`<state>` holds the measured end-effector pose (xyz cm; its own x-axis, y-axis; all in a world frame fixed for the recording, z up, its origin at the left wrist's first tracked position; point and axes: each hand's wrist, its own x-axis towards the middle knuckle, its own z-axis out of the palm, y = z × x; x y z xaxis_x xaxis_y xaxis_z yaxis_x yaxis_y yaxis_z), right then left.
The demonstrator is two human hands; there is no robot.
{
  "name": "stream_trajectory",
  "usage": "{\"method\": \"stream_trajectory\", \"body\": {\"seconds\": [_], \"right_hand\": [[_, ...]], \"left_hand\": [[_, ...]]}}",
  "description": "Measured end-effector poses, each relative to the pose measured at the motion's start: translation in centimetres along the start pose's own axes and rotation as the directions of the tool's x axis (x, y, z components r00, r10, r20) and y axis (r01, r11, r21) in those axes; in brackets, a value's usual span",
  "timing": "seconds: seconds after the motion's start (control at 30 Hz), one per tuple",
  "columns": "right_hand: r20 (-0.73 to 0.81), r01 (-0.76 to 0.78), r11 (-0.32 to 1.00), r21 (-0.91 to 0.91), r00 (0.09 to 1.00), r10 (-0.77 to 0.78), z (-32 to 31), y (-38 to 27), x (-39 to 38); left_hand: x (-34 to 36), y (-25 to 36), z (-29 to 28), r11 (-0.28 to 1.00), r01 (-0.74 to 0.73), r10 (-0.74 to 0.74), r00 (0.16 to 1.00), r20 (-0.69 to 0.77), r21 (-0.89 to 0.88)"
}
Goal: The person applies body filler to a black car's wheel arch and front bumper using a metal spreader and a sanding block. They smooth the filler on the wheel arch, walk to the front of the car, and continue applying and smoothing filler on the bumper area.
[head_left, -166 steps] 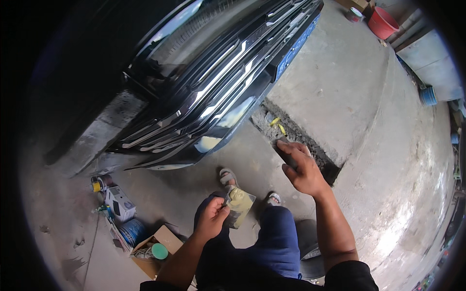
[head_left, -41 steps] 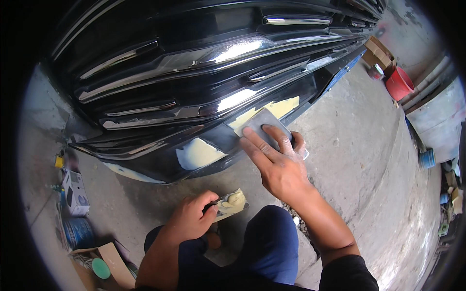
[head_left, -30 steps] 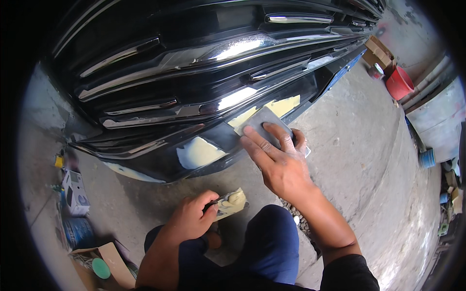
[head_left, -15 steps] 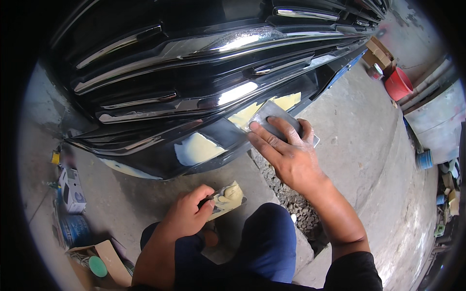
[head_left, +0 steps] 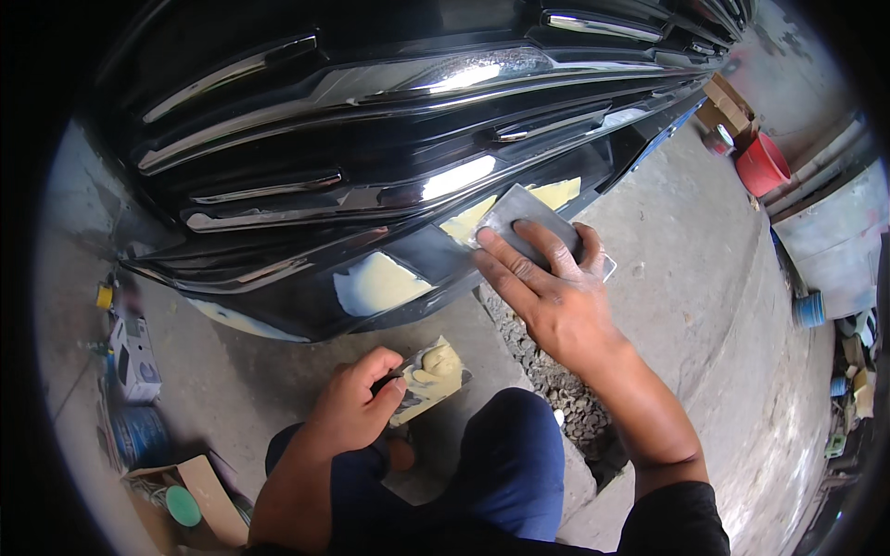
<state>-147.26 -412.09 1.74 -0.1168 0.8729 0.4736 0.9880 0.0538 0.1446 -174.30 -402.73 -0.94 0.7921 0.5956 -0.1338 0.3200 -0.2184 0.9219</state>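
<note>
My right hand (head_left: 547, 287) presses a thin grey metal spreader (head_left: 519, 215) flat against the lower edge of a glossy black car bumper (head_left: 389, 139), over a pale yellow filler patch (head_left: 505, 208). A second cream filler patch (head_left: 375, 283) lies on the bumper to the left of it. My left hand (head_left: 357, 408) is low, above my knee, gripping a small board (head_left: 431, 378) loaded with a lump of yellowish putty. My blue-trousered leg (head_left: 505, 463) is bent beneath both hands.
A cardboard box with a green lid (head_left: 181, 500), a blue coil (head_left: 139, 434) and small containers (head_left: 134, 357) sit on the concrete at lower left. A red bucket (head_left: 762, 165) and cartons (head_left: 728, 104) stand at upper right. Gravel (head_left: 556, 380) fills a gap under the bumper.
I have crouched close to the bumper. My right hand has slid the spreader to the right along the bumper's lower edge; my left hand keeps the putty board low.
</note>
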Motion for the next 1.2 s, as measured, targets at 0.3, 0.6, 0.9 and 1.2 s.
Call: {"method": "stream_trajectory", "body": {"seconds": [0.3,0.6,0.9,1.2], "right_hand": [[-0.055,0.070,0.998,-0.005,0.996,-0.070,-0.5,0.0,1.2],[0.049,0.050,0.999,-0.022,0.998,-0.049,-0.5,1.2,-1.2],[-0.024,0.095,0.995,-0.029,0.995,-0.095,-0.4,0.8,-0.1],[0.040,0.064,0.998,-0.026,0.997,-0.063,-0.1,1.4,-2.5]], "left_hand": [[0.0,0.2,0.1,1.000,-0.012,0.013,1.000,-0.023,0.020],[-0.4,-0.7,0.1,0.965,0.083,-0.083,0.997,0.011,-0.248],[-0.5,-0.9,0.4,0.866,0.085,-0.112,0.993,-0.025,-0.492],[-0.7,-0.9,0.4,0.864,0.070,-0.106,0.993,-0.045,-0.499]]}}
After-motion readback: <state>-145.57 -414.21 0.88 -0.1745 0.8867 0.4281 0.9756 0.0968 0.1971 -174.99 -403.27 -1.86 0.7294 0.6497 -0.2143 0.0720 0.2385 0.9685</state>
